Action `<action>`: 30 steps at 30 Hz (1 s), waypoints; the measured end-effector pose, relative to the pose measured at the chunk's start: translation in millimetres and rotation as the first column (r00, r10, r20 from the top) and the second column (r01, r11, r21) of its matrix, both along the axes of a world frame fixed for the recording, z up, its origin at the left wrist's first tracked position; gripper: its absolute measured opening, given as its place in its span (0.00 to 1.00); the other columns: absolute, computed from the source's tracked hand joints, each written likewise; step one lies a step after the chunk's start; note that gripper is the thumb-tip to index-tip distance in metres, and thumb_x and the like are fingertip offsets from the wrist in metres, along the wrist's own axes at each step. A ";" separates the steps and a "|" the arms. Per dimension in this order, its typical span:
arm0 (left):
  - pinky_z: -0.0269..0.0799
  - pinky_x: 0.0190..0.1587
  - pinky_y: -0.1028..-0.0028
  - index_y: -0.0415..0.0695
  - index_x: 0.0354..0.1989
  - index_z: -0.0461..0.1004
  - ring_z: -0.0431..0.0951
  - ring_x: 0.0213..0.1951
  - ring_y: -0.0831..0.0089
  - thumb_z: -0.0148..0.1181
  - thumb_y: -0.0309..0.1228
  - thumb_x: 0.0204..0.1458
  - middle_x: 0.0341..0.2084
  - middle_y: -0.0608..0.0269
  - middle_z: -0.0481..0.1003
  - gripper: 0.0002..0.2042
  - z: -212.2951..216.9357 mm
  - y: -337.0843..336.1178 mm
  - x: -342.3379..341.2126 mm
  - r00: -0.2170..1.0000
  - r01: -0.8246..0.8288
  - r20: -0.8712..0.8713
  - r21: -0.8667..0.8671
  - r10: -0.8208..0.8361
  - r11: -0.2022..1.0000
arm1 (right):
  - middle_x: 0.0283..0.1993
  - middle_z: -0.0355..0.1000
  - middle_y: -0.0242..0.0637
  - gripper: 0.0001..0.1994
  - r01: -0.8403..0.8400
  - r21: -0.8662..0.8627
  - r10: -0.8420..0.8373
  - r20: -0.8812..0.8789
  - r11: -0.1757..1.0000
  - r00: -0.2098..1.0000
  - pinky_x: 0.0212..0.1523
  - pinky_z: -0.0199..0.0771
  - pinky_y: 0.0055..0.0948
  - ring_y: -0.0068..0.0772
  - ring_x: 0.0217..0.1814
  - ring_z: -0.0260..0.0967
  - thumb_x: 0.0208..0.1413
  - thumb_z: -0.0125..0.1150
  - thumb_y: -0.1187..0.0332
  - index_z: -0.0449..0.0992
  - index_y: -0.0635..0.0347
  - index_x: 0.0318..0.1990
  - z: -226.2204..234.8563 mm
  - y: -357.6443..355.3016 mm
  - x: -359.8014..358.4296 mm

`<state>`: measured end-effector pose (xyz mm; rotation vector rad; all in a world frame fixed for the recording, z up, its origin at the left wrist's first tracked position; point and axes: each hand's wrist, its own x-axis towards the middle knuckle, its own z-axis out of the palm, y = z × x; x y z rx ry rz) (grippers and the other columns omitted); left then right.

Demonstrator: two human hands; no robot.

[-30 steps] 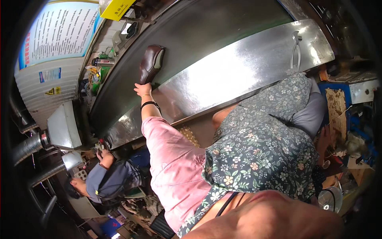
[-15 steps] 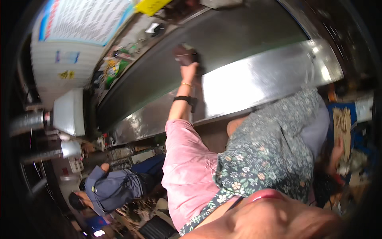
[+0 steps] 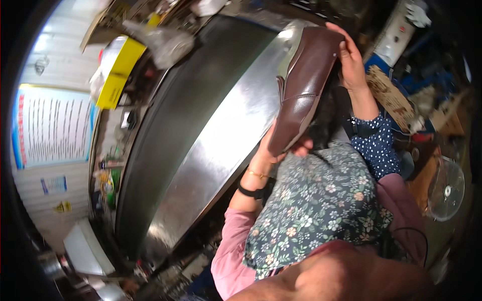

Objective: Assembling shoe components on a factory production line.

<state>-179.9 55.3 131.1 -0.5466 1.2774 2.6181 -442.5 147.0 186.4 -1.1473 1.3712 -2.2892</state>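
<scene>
A glossy dark brown leather shoe [image 3: 310,83] is held up slantwise between my hands, over the metal edge of the bench and in front of my apron. My left hand [image 3: 267,146] grips its lower end, with fingertips showing past the far side. My right hand [image 3: 352,64] is closed round the upper end, its thumb and fingers against the leather. A pale greenish patch [image 3: 291,56] shows along the shoe's opening. The underside of the shoe is mostly hidden.
A long dark belt-like surface [image 3: 201,70] with a shiny metal strip [image 3: 216,128] runs along my left. Beyond it are a yellow box [image 3: 119,75] and a clear plastic bag [image 3: 168,44]. On my right lie a cardboard piece [image 3: 390,95] and a clear round disc [image 3: 447,190].
My left hand has brought the shoe from the dark surface back towards my body. My right hand has come into view and taken hold of the other end. The view has turned to the right.
</scene>
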 end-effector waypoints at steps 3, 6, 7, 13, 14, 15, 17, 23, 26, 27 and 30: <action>0.48 0.69 0.65 0.35 0.70 0.45 0.52 0.69 0.59 0.57 0.55 0.54 0.67 0.45 0.54 0.45 -19.1 2.4 -28.6 0.870 -0.303 -0.467 -0.250 0.160 0.920 | 0.55 0.72 0.32 0.16 0.041 0.386 -0.051 0.016 0.922 0.999 0.58 0.65 0.26 0.24 0.56 0.66 0.63 0.56 0.64 0.74 0.59 0.56 -20.3 46.7 3.7; 0.52 0.67 0.67 0.34 0.70 0.43 0.56 0.68 0.60 0.70 0.39 0.46 0.66 0.45 0.55 0.49 -13.5 -1.8 -73.7 0.881 -0.274 -0.454 -0.718 -0.132 0.640 | 0.50 0.77 0.39 0.19 -0.014 0.694 0.286 -0.278 0.720 0.917 0.53 0.70 0.28 0.28 0.51 0.72 0.58 0.61 0.67 0.73 0.63 0.55 -35.1 46.6 36.1; 0.54 0.66 0.67 0.33 0.70 0.43 0.57 0.66 0.61 0.70 0.33 0.45 0.65 0.46 0.56 0.48 -16.4 0.5 -87.0 0.923 -0.250 -0.380 -0.698 -0.052 0.671 | 0.50 0.76 0.42 0.20 -0.035 0.716 0.270 -0.217 0.698 0.938 0.53 0.70 0.28 0.30 0.51 0.73 0.58 0.61 0.67 0.72 0.64 0.56 -41.5 41.0 38.7; 0.64 0.59 0.71 0.31 0.65 0.53 0.68 0.57 0.65 0.68 0.25 0.45 0.56 0.50 0.67 0.39 -38.9 -0.8 -115.3 0.942 -0.299 -0.319 -0.660 0.103 0.689 | 0.47 0.77 0.50 0.18 -0.121 0.704 0.273 -0.107 0.700 0.956 0.49 0.72 0.28 0.34 0.48 0.76 0.56 0.62 0.67 0.75 0.66 0.52 -73.0 25.5 9.0; 0.64 0.59 0.70 0.30 0.63 0.56 0.68 0.56 0.65 0.68 0.25 0.45 0.54 0.49 0.68 0.36 -41.0 -3.7 -110.5 0.927 -0.342 -0.353 -0.655 0.127 0.674 | 0.46 0.77 0.50 0.18 -0.105 0.693 0.278 -0.142 0.714 0.950 0.49 0.72 0.28 0.34 0.48 0.76 0.55 0.62 0.67 0.75 0.66 0.52 -77.5 20.6 15.4; 0.64 0.59 0.69 0.31 0.62 0.58 0.68 0.57 0.62 0.68 0.25 0.43 0.54 0.47 0.68 0.36 -43.4 -4.7 -106.0 0.918 -0.374 -0.381 -0.732 0.114 0.570 | 0.46 0.77 0.49 0.18 -0.093 0.671 0.288 -0.186 0.736 0.939 0.48 0.73 0.28 0.35 0.47 0.76 0.55 0.62 0.68 0.75 0.66 0.51 -80.5 14.7 17.6; 0.64 0.61 0.63 0.34 0.59 0.62 0.68 0.58 0.52 0.67 0.26 0.41 0.54 0.43 0.68 0.33 -38.4 2.0 -100.1 0.936 -0.351 -0.340 -0.887 0.087 0.301 | 0.48 0.77 0.48 0.18 -0.075 0.698 0.306 -0.212 0.712 0.928 0.49 0.72 0.29 0.33 0.47 0.76 0.54 0.60 0.72 0.74 0.65 0.53 -80.7 21.3 20.8; 0.67 0.53 0.61 0.36 0.53 0.66 0.71 0.50 0.48 0.67 0.31 0.37 0.46 0.43 0.71 0.31 -34.3 35.3 -99.9 0.893 -0.450 -0.415 -0.813 0.175 0.370 | 0.56 0.73 0.40 0.17 -0.099 0.701 0.170 -0.032 0.706 0.985 0.59 0.64 0.27 0.28 0.57 0.68 0.62 0.50 0.73 0.71 0.64 0.58 -91.3 56.8 35.2; 0.66 0.55 0.62 0.38 0.51 0.68 0.70 0.52 0.49 0.69 0.33 0.36 0.47 0.44 0.70 0.30 -40.0 15.7 -102.2 0.934 -0.353 -0.333 -0.812 0.127 0.465 | 0.62 0.66 0.43 0.20 -0.205 0.473 0.092 0.251 0.857 0.964 0.65 0.56 0.28 0.31 0.64 0.61 0.64 0.50 0.71 0.65 0.69 0.62 -104.3 66.8 74.6; 0.65 0.57 0.63 0.38 0.50 0.69 0.69 0.53 0.50 0.69 0.33 0.35 0.48 0.44 0.70 0.29 -55.6 5.5 -112.1 0.908 -0.419 -0.406 -0.869 0.104 0.264 | 0.62 0.66 0.43 0.20 -0.104 0.540 0.001 0.189 0.835 0.982 0.65 0.55 0.28 0.31 0.65 0.60 0.64 0.50 0.71 0.64 0.70 0.62 -149.4 84.5 83.9; 0.63 0.59 0.64 0.41 0.48 0.72 0.68 0.55 0.54 0.69 0.32 0.35 0.49 0.48 0.70 0.26 -69.1 -4.9 -128.9 0.933 -0.358 -0.344 -0.860 0.103 0.363 | 0.54 0.72 0.37 0.17 -0.147 0.563 -0.119 0.408 0.813 0.905 0.58 0.64 0.26 0.25 0.55 0.67 0.64 0.53 0.70 0.70 0.70 0.56 -181.9 116.7 84.3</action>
